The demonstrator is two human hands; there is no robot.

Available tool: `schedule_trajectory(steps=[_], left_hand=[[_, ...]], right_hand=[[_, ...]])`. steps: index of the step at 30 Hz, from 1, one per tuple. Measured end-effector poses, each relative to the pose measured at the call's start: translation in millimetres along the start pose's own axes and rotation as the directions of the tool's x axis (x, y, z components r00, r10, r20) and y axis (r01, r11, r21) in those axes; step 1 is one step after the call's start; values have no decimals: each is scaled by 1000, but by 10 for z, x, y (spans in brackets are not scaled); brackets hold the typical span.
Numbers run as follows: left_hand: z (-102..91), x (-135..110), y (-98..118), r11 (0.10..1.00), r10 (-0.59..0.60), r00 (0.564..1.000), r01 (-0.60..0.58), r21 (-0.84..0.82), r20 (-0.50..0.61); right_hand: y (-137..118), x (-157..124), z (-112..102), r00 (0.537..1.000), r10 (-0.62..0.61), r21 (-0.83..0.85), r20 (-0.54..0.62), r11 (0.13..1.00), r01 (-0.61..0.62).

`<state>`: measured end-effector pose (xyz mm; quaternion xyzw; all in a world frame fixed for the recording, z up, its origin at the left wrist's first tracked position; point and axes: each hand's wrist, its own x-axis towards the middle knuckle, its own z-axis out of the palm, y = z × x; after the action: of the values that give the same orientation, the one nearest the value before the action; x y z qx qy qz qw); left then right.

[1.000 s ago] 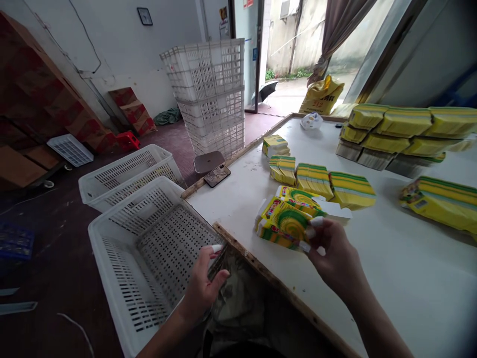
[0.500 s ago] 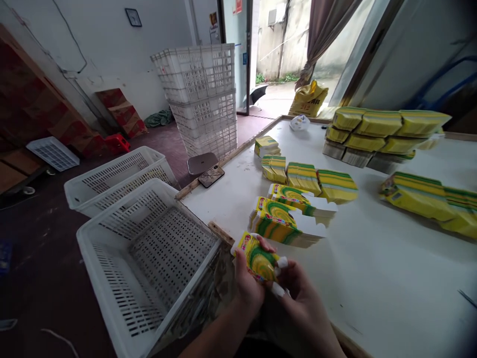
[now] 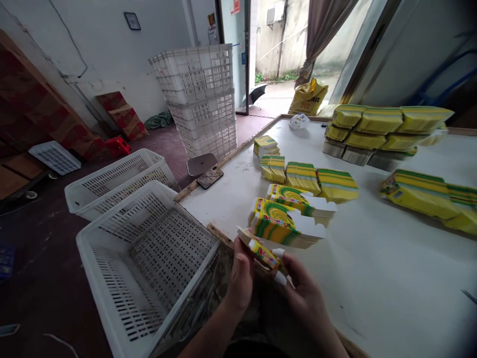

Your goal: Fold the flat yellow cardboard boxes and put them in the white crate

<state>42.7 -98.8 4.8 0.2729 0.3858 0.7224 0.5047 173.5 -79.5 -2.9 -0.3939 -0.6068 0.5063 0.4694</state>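
Over the table's near edge I hold a small yellow-and-green carton (image 3: 265,256) between both hands, its narrow printed side turned up and a flap raised at its left end. My left hand (image 3: 241,281) is closed around the left end, thumb up, with its fingers partly hidden behind the carton. White covers sit on the thumb and a finger of my right hand (image 3: 303,286), which pinches the right end. Just beyond lie two stacks of flat carton blanks, the near stack (image 3: 276,221) and the farther stack (image 3: 298,196).
A white plastic crate (image 3: 93,258) stands left of the table (image 3: 372,283), with another crate (image 3: 112,174) behind it. A phone (image 3: 210,177) lies at the table's edge. More blanks (image 3: 337,185) sit farther back, and a tall pile (image 3: 380,122) stands at the back right.
The carton has turned from its broad swirl-printed face to its narrow side. My left hand has shifted slightly left and its thumb has come off the face.
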Motion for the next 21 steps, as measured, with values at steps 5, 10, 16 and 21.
schedule_trajectory(steps=[5, 10, 16, 21], left_hand=[[-98, -56, -132, 995, -63, 995, 69, 79, -76], [-113, -56, -160, 992, -125, 965, 116, -52, -230], [-26, -66, -70, 991, -105, 976, 119, 63, -193], [-27, -99, -95, 990, -54, 976, 81, 120, -210]], right_hand=[[-203, 53, -80, 981, 187, 352, 56, 916, -195], [-251, -4, 47, 966, 241, 556, 91, 792, -250], [-161, -43, 84, 962, 253, 614, 106, 744, -264], [-61, -71, 76, 958, 284, 623, 45, 742, -249]])
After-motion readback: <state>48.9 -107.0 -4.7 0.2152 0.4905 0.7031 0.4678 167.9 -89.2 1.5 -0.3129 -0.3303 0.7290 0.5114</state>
